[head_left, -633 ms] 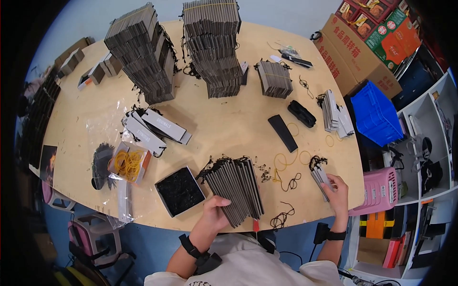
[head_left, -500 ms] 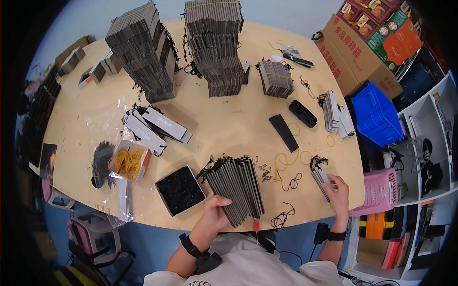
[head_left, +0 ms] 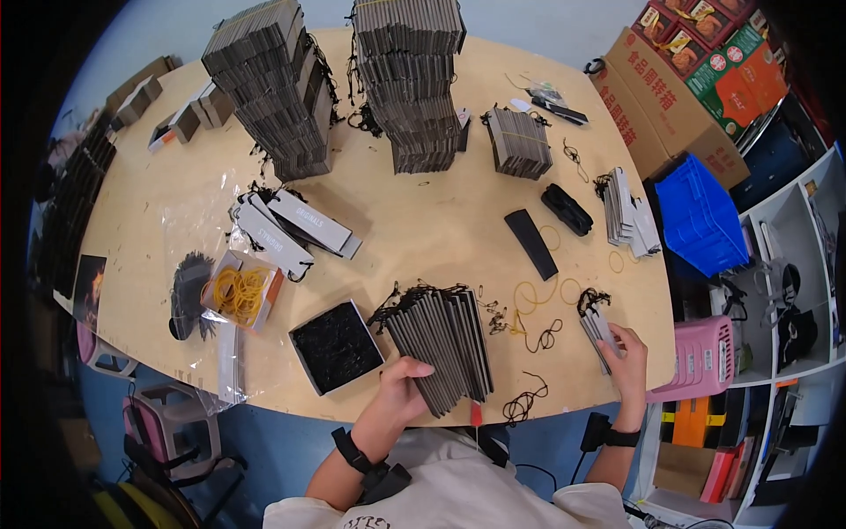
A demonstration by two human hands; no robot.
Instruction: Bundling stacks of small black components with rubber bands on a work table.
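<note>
At the near edge of the table my left hand (head_left: 405, 388) is closed around the lower left side of a fanned stack of grey card hang tags (head_left: 441, 348), its thumb lying along the side. Black cords bunch at the far end of that stack. To the right, my right hand (head_left: 627, 357) has its fingers closed on a small bundle of pale hang tags (head_left: 599, 328), also with black cords. Between the hands lie loose black cords (head_left: 526, 398) and yellow rubber bands (head_left: 529, 300). A red-tipped tool (head_left: 477, 413) shows just below the large stack.
A box of black cords (head_left: 337, 348) and a box of rubber bands (head_left: 240, 291) stand to the left. Beyond lie white tags (head_left: 300, 229); tall tag stacks (head_left: 273, 88) rise at the back. A black case (head_left: 566, 210) and blue crate (head_left: 701, 216) are on the right.
The view has shifted slightly, so the table's things sit a little differently in the picture. Both hands keep their holds, with no clear movement of the tags.
</note>
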